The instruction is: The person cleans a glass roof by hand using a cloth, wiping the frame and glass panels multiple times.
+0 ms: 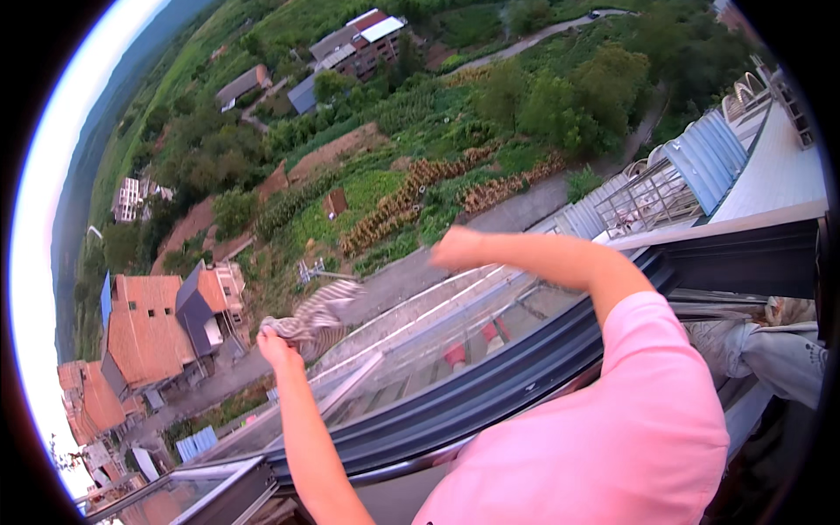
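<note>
Out beyond the window frame, my left hand (278, 346) grips a striped cloth (321, 319), which looks like a garment. The cloth hangs bunched and blurred in the open air to the right of that hand. My right hand (456, 248) is also stretched outside, apart from the cloth, with its fingers curled in. It is blurred, and nothing shows in it. Both bare forearms reach over the dark metal window track (472, 394), which crosses just in front of my pink sleeve and body.
Below the track lies a glazed ledge (420, 367) with reddish objects beneath. A sliding window sash (216, 489) stands at lower left. Bundled fabric (781, 354) hangs at right, near a metal cage (646, 203) and a blue corrugated sheet (705, 157). A road (407, 279) runs far below.
</note>
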A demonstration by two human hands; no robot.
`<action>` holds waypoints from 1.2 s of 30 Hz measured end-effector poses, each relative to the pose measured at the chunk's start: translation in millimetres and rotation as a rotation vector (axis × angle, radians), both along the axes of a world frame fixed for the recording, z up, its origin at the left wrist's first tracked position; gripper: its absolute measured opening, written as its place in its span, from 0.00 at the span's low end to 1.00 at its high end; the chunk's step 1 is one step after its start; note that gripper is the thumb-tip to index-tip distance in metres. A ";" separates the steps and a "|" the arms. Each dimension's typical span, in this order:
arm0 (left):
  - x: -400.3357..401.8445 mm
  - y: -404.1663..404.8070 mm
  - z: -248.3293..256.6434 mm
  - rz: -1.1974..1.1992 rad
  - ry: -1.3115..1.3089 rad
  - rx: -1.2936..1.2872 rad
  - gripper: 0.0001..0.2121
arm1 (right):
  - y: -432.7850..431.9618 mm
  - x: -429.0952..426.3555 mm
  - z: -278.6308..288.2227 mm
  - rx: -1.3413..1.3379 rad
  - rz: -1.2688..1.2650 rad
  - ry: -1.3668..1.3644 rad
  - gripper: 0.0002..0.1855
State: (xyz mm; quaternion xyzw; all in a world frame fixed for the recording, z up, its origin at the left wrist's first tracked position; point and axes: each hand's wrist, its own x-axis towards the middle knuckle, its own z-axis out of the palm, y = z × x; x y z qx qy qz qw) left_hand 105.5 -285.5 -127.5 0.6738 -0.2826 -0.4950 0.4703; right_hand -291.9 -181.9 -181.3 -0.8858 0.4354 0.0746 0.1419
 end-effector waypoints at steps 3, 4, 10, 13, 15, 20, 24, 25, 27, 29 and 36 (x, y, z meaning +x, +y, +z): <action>29.7 1.4 11.4 0.067 -0.069 0.045 0.06 | 8.9 -67.3 -3.7 0.340 -0.317 0.512 0.13; 35.0 4.7 8.3 -0.031 -0.095 0.031 0.06 | 17.1 -87.3 -11.7 0.321 -0.371 0.579 0.13; 23.4 24.8 -4.4 -0.389 -0.350 -0.077 0.14 | -12.1 -58.3 -19.0 0.390 -0.689 -0.158 0.32; -45.1 39.6 30.4 -0.605 -0.339 -0.117 0.10 | -26.4 -18.3 -33.3 0.522 -0.765 -0.481 0.42; -86.0 54.2 57.0 -0.772 -0.203 -0.190 0.08 | -29.6 22.5 -17.7 0.725 -0.901 -0.709 0.44; -135.5 82.2 101.4 -0.948 -0.097 -0.107 0.08 | -30.2 90.6 7.2 1.281 -0.957 -1.132 0.49; -130.2 94.0 94.1 -0.920 -0.173 -0.113 0.08 | -26.3 126.7 0.2 1.613 -0.754 -1.368 0.21; -125.0 97.2 91.4 -0.915 -0.233 -0.095 0.08 | -23.7 139.1 0.2 1.718 -0.708 -1.475 0.16; -111.4 104.4 86.6 -0.873 -0.282 -0.070 0.08 | -17.6 154.7 12.9 1.683 -0.723 -1.380 0.15; -97.9 111.5 82.3 -0.769 -0.463 -0.103 0.08 | -7.9 176.7 13.2 1.745 -0.683 -1.436 0.15; -68.9 131.3 125.8 -0.713 -0.936 0.036 0.11 | 75.4 248.1 14.4 0.887 -0.056 -0.714 0.23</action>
